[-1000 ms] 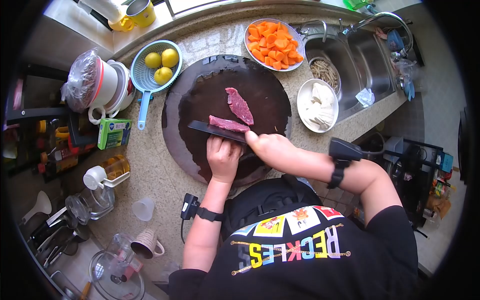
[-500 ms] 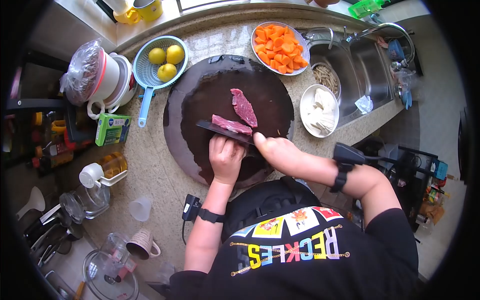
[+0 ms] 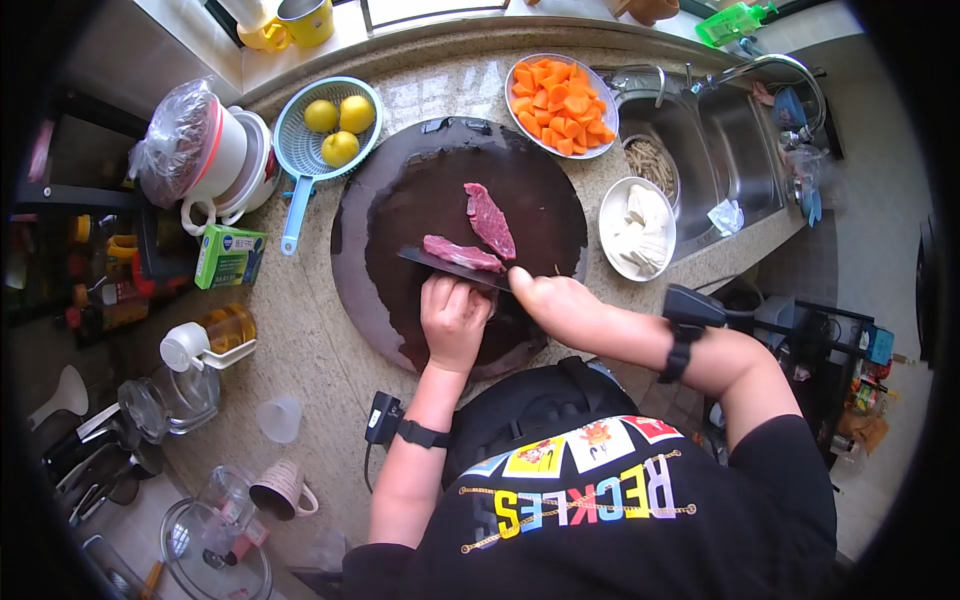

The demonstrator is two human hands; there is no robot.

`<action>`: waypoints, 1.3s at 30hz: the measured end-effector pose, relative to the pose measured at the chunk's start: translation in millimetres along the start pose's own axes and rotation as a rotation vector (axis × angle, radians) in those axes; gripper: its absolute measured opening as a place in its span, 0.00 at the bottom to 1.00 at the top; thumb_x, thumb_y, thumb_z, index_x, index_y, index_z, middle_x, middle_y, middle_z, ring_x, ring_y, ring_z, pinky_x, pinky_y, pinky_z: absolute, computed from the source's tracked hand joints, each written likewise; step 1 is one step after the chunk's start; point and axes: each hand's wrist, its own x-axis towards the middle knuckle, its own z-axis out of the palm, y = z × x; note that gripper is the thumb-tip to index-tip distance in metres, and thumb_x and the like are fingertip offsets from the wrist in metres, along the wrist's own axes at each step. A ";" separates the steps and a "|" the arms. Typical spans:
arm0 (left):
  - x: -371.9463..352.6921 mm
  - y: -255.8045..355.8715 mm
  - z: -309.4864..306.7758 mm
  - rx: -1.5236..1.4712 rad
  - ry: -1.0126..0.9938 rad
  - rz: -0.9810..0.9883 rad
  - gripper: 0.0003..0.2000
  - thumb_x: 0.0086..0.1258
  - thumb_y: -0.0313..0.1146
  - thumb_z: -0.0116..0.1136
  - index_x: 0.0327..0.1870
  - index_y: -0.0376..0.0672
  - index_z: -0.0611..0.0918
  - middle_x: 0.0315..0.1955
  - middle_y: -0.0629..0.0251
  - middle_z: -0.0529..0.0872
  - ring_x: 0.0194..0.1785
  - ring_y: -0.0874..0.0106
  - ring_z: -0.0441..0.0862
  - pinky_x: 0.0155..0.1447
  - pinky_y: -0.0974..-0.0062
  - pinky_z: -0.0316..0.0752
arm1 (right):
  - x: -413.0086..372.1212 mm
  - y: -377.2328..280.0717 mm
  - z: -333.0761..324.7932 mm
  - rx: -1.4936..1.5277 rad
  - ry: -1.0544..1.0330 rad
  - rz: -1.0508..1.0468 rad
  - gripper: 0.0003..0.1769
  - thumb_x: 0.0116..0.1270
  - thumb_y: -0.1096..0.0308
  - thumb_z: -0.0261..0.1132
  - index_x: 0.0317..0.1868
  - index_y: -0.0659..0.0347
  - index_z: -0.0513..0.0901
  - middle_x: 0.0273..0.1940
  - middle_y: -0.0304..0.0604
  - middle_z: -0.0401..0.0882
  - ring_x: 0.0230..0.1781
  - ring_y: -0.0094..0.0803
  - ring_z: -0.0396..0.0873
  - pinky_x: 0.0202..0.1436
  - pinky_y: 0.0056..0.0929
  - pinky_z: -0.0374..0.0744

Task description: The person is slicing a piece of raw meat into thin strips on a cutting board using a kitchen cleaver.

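A dark round chopping board [image 3: 375,290] lies in front of me. My right hand [image 3: 540,297] is closed around the handle of a kitchen knife [image 3: 447,266], whose dark blade points left across the board. Right along the blade's far side lies a strip of raw red meat [image 3: 462,251]. Another raw meat piece [image 3: 490,221] rests farther back on the wood. My left hand [image 3: 455,318] has its fingers curled and pressed together close behind the blade, over meat that they mostly hide.
Carrot chunks fill a plate [image 3: 607,97] at the back. A white bowl [image 3: 607,240] with pale slices stands right of the board, near a sink [image 3: 750,160]. Left are a blue strainer [image 3: 296,215] with yellow fruits, a green box [image 3: 228,257], an oil jug [image 3: 185,347] and a mug [image 3: 282,490].
The whole view has shifted slightly, with the far counter sitting a little lower. Both hands, the knife and the meat keep nearly the same places on the board.
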 end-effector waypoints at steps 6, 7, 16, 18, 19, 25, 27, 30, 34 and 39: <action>4.0 2.9 0.3 -0.001 0.012 0.033 0.11 0.49 0.26 0.64 0.36 0.38 0.81 0.38 0.58 0.81 0.45 0.55 0.77 0.51 0.61 0.73 | 46.3 -18.3 4.1 0.099 0.112 -0.113 0.16 0.58 0.75 0.60 0.43 0.68 0.64 0.25 0.58 0.80 0.29 0.54 0.83 0.28 0.46 0.80; 5.9 2.6 0.1 0.001 0.019 0.042 0.11 0.49 0.26 0.64 0.36 0.38 0.81 0.38 0.58 0.81 0.45 0.55 0.77 0.51 0.61 0.73 | 39.8 -13.4 0.3 0.121 0.117 -0.098 0.16 0.58 0.75 0.60 0.43 0.68 0.63 0.24 0.58 0.79 0.28 0.55 0.83 0.28 0.47 0.80; 3.3 0.6 1.6 -0.005 0.040 0.007 0.10 0.49 0.24 0.62 0.35 0.38 0.81 0.39 0.58 0.81 0.46 0.55 0.77 0.52 0.61 0.73 | 27.3 -4.7 -1.1 0.048 0.018 -0.027 0.15 0.57 0.79 0.58 0.43 0.68 0.62 0.26 0.60 0.80 0.31 0.57 0.82 0.30 0.48 0.80; 4.1 1.9 0.0 -0.020 0.027 0.005 0.10 0.50 0.25 0.62 0.35 0.38 0.81 0.38 0.58 0.81 0.46 0.55 0.77 0.53 0.60 0.73 | 48.2 -13.2 0.2 0.084 0.033 -0.049 0.15 0.58 0.78 0.58 0.43 0.68 0.62 0.26 0.60 0.80 0.31 0.57 0.82 0.30 0.48 0.80; 4.5 2.0 -0.7 -0.011 0.030 0.013 0.10 0.50 0.25 0.62 0.35 0.38 0.81 0.38 0.58 0.81 0.46 0.55 0.77 0.53 0.60 0.73 | 52.9 -14.1 2.4 0.115 0.070 -0.094 0.14 0.59 0.78 0.57 0.43 0.68 0.62 0.26 0.61 0.80 0.31 0.57 0.82 0.30 0.48 0.80; 4.6 -1.8 -3.6 0.050 0.039 -0.006 0.11 0.49 0.24 0.60 0.36 0.38 0.81 0.40 0.58 0.80 0.48 0.56 0.76 0.53 0.60 0.73 | -22.8 14.9 -0.7 0.055 -0.080 0.069 0.13 0.60 0.78 0.56 0.43 0.69 0.63 0.27 0.60 0.81 0.31 0.56 0.83 0.31 0.48 0.80; 5.9 1.4 -1.9 0.008 0.086 -0.011 0.10 0.48 0.23 0.61 0.34 0.38 0.81 0.38 0.58 0.81 0.47 0.56 0.77 0.53 0.61 0.73 | -27.3 18.5 -0.6 0.038 -0.077 0.070 0.13 0.60 0.78 0.56 0.43 0.68 0.63 0.27 0.60 0.81 0.31 0.56 0.83 0.31 0.48 0.81; 3.0 -0.5 0.0 0.043 0.056 -0.001 0.11 0.48 0.23 0.60 0.35 0.38 0.80 0.40 0.58 0.80 0.48 0.55 0.76 0.54 0.60 0.73 | -0.2 10.7 8.6 0.038 -0.008 0.039 0.13 0.59 0.79 0.55 0.43 0.68 0.62 0.26 0.61 0.80 0.31 0.57 0.83 0.31 0.50 0.80; 0.1 1.8 -1.2 0.061 0.031 0.009 0.10 0.48 0.23 0.60 0.34 0.37 0.80 0.39 0.57 0.80 0.48 0.55 0.76 0.55 0.60 0.73 | 34.4 -10.6 2.1 0.129 0.117 -0.036 0.12 0.58 0.80 0.54 0.42 0.69 0.62 0.27 0.63 0.80 0.32 0.58 0.82 0.32 0.51 0.80; -0.4 3.7 -4.7 0.102 0.063 0.028 0.10 0.48 0.23 0.59 0.34 0.37 0.80 0.39 0.58 0.80 0.48 0.56 0.76 0.54 0.61 0.73 | -17.7 14.8 8.8 0.039 0.006 0.011 0.12 0.61 0.78 0.54 0.44 0.70 0.63 0.28 0.61 0.82 0.31 0.56 0.84 0.33 0.48 0.81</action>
